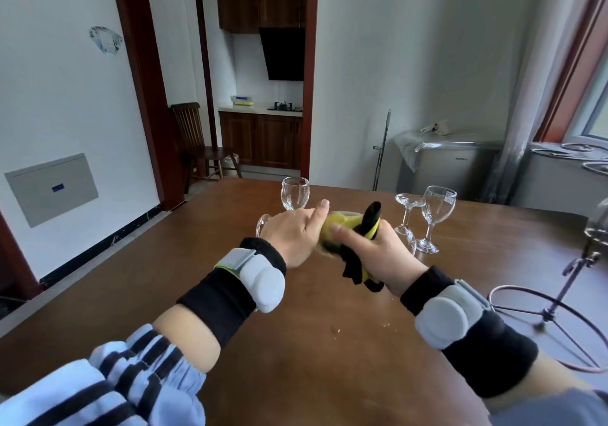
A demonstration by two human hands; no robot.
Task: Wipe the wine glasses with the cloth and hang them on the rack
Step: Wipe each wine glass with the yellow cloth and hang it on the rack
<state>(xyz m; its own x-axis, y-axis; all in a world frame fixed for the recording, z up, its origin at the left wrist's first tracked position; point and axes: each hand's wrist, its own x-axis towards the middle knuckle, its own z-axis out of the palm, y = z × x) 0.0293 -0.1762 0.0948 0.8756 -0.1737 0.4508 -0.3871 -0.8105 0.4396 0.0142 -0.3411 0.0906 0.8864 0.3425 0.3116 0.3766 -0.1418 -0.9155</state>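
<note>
A: Why's the wine glass (263, 225) sideways?
B: Left hand (296, 231) grips it lying over the table (329, 343), base pointing left, so the bowl faces the right hand (375, 248), which clutches the yellow-black cloth (358, 228) against the bowl.
A: Others?
B: Two upright glasses (295, 192) (436, 211), one upside-down glass (408, 218), waiting nearby. Wire rack (559, 300) stands right, within reach for hanging.
</note>
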